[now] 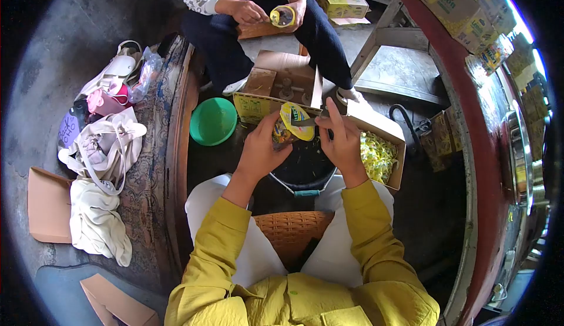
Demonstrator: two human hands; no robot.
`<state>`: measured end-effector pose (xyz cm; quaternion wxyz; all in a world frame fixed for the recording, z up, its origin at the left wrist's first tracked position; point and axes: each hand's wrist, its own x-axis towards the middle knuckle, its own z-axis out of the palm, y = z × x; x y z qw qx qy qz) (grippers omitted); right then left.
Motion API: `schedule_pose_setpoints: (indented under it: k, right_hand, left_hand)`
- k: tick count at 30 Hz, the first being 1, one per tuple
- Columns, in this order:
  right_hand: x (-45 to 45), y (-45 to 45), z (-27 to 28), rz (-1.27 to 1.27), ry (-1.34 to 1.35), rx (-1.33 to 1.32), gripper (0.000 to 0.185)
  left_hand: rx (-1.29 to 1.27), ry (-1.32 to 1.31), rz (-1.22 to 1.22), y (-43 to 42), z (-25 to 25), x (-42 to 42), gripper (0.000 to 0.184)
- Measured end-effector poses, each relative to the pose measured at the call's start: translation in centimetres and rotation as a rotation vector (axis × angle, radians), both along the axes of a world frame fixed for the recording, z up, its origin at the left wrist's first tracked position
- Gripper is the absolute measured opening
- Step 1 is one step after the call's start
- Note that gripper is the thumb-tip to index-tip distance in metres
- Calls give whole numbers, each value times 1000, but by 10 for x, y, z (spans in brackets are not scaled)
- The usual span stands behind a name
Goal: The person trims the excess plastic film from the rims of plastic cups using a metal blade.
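My left hand [262,148] is closed around a small clear plastic cup [282,133] with a printed yellow lid [298,131], tilted so the lid faces right. In my right hand [342,142] is a small knife [305,122], pinched by the fingers, its dark blade lying against the lid. Most of its handle is hidden by the fingers. Below both hands stands a black bucket [301,170] with a teal grip on its wire handle. To its right, a cardboard box [401,154] holds many yellow-and-white strips [377,154].
Opposite, a co-worker's hand [298,13] holds another yellow-rimmed cup [282,16]. Between us sits an open carton [252,109] with cups inside, beside a green basin [213,121]. Bags [111,144] lie on a bench at left; a red-edged table [455,85] stands at right.
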<state>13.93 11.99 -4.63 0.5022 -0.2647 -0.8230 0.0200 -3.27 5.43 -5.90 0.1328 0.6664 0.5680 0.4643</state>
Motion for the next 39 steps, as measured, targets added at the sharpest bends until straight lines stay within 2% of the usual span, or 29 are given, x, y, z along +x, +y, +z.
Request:
schedule_pose_setpoints:
  k: [17, 20, 27, 32, 35, 39]
  right_hand:
    - [1, 0, -10, 36, 15, -61, 58]
    - [1, 0, -12, 46, 9, -75, 59]
    - [3, -1, -8, 61, 1, -111, 60]
    - [11, 1, -8, 22, -10, -162, 60]
    - [13, 0, -7, 14, -16, -152, 60]
    - [10, -2, -6, 25, -28, -132, 58]
  left_hand:
    - [-138, -145, -134, -1, 5, -4, 59]
    - [-333, -205, -207, -4, 13, -2, 58]
    - [-209, -307, -269, 1, 2, -3, 57]
    - [-193, -185, -213, -1, 12, -10, 57]
    - [-288, -247, -243, -3, 11, -10, 57]
    - [-266, -292, -289, -3, 7, -9, 58]
